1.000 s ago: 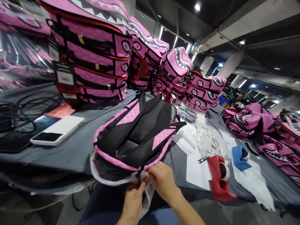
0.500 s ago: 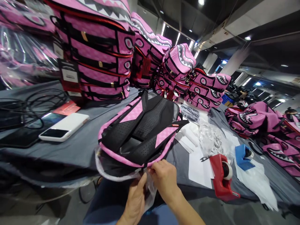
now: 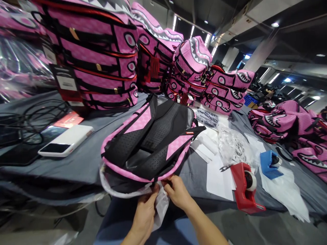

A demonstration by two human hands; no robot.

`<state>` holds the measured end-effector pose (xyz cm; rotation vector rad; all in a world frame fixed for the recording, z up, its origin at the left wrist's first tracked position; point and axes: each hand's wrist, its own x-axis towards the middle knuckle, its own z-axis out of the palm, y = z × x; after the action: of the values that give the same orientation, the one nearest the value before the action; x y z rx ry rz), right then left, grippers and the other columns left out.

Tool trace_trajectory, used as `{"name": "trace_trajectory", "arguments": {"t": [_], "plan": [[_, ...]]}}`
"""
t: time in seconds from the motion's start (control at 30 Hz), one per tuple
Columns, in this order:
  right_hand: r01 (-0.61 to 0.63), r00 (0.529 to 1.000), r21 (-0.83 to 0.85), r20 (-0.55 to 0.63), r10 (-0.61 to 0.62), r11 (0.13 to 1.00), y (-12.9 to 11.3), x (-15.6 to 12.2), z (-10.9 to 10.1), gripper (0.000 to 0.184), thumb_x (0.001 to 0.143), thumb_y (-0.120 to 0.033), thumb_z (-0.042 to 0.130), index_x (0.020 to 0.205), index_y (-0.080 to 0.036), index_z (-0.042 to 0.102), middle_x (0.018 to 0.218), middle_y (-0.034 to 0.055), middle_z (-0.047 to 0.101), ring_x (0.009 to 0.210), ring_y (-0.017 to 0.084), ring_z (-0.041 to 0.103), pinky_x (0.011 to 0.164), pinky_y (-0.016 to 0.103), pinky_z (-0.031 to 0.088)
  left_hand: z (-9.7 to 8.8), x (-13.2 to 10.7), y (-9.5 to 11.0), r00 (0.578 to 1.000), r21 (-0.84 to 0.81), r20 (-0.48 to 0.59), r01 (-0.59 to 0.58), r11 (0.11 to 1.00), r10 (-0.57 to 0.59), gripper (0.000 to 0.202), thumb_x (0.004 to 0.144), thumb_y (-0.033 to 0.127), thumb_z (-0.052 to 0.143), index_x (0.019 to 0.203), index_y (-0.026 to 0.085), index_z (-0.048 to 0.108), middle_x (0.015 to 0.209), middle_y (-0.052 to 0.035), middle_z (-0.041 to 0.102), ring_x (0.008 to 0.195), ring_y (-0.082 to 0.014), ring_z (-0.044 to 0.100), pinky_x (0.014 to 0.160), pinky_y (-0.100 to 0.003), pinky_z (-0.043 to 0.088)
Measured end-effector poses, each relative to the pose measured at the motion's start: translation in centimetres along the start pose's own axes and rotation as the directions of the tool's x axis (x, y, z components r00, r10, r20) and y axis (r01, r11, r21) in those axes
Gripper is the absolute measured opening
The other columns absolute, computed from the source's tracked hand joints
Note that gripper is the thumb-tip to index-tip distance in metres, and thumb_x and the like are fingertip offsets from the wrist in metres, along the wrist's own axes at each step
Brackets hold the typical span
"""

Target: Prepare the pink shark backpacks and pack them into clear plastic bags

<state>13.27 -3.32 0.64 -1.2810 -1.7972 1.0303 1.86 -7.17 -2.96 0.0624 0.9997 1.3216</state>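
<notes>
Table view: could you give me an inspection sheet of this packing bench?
Surface: grey cloth-covered table.
Job's things: pink and black backpack lying strap side up, its near end in a clear plastic bag.
Clutter: white phone, red tape dispenser, blue tape dispenser, white paper sheets.
Hands: left hand and right hand pinch the bag at the backpack's edge.
Cables: black cables at far left.
Surroundings: stacked pink backpacks.

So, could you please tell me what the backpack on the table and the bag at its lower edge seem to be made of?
Backpack: likely woven fabric, pink checked, with matte black mesh padding showing tiny holes. Bag: thin clear plastic film, glossy and crinkled.
</notes>
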Motion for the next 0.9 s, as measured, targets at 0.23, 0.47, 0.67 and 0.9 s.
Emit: {"name": "trace_trajectory", "arguments": {"t": [0.23,0.47,0.67,0.9], "plan": [[-0.128,0.981,-0.004,-0.145,0.126,0.992,1.2,-0.1,0.6,0.020,0.070,-0.020,0.061,0.085,-0.017,0.073,0.068,-0.0010,0.061,0.056,0.013,0.046,0.056,0.024,0.035,0.2,0.3,0.5,0.995,0.011,-0.081,0.052,0.999,-0.051,0.035,0.062,0.013,0.092,0.091,0.017,0.073,0.085,-0.0043,0.077,0.086,-0.0223,0.076,0.072,-0.028,0.063],[-0.302,0.953,0.299,0.116,0.280,0.905,1.3,-0.7,1.1,0.054,0.086,-0.065,0.055,0.058,-0.020,0.044,0.052,-0.0061,0.035,0.051,0.008,0.029,0.050,0.025,0.022,-0.3,1.1,0.2,0.998,0.004,-0.057,0.037,0.999,-0.036,0.068,0.037,0.032,0.102,0.097,0.017,0.073,0.089,-0.0054,0.078,0.088,-0.0273,0.076,0.071,-0.030,0.063],[-0.540,0.822,0.507,0.488,0.293,0.672,0.8,1.1,-0.5,0.060,0.063,-0.066,0.081,0.067,-0.022,0.040,0.054,-0.0128,0.027,0.046,0.004,0.016,0.047,0.025,0.010,-0.1,0.9,0.1,1.000,0.099,-0.016,0.013,0.995,-0.011,0.058,0.045,0.030,0.099,0.096,0.017,0.073,0.090,-0.0072,0.078,0.090,-0.0294,0.076,0.072,-0.033,0.063],[-0.054,0.998,0.054,0.023,0.053,0.997,-0.2,-0.8,-2.0,0.041,0.094,-0.055,0.058,0.074,-0.018,0.058,0.062,-0.0042,0.046,0.054,0.010,0.040,0.055,0.025,0.028,-8.2,-1.1,2.3,0.698,0.685,0.445,-0.669,0.289,0.561,0.021,0.083,0.039,0.077,0.100,0.027,0.076,0.100,-0.0028,0.079,0.095,-0.0243,0.074,0.086,-0.033,0.058]]}}
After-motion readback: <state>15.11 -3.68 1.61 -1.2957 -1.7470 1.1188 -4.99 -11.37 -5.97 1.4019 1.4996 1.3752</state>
